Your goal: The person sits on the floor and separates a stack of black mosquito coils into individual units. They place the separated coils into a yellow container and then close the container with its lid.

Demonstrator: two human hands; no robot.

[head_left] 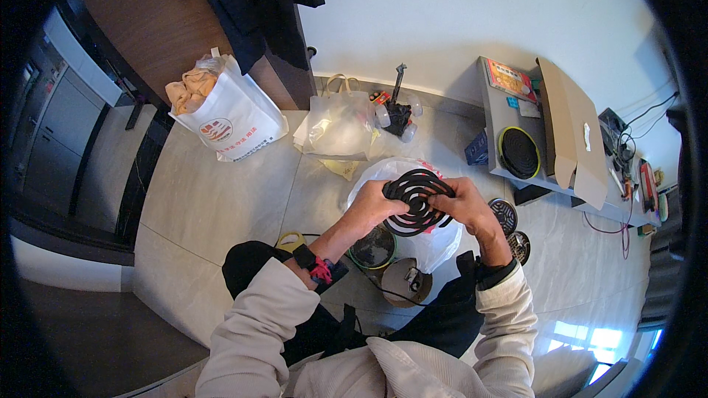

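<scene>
Black spiral coil, centre of frame, face toward you. Your left hand pinches its left edge, thumb laid over the rings; your right hand grips the right side, thumb likewise on the face. Both grips closed on it. Directly behind and below the coil: white plastic bag. Just left of that, lower centre, a green-rimmed round container. Right of centre, two slotted round holders on the floor. Farther right, a yellow-green-rimmed black disc beside an opened cardboard box.
</scene>
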